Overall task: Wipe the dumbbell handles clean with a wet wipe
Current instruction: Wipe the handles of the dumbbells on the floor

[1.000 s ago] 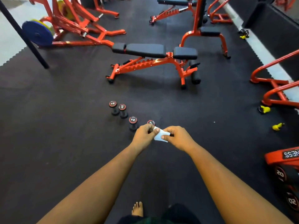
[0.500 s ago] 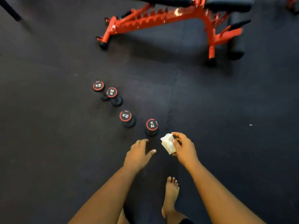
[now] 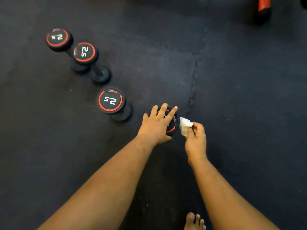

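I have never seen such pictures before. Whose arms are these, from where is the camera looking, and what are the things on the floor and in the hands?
There is no machine here. A person wears a camera on the head, so you look down along their own two bare arms. On the dark rubber floor four small dumbbells stand on end in a row; three show the marking 2.5, such as the middle one. The left hand lies on top of the nearest dumbbell, fingers spread. The right hand pinches a white wet wipe beside that dumbbell. A bare foot shows at the bottom edge.

Bare mat (image 3: 240, 97) rightward — dumbbells (image 3: 110, 101) leftward
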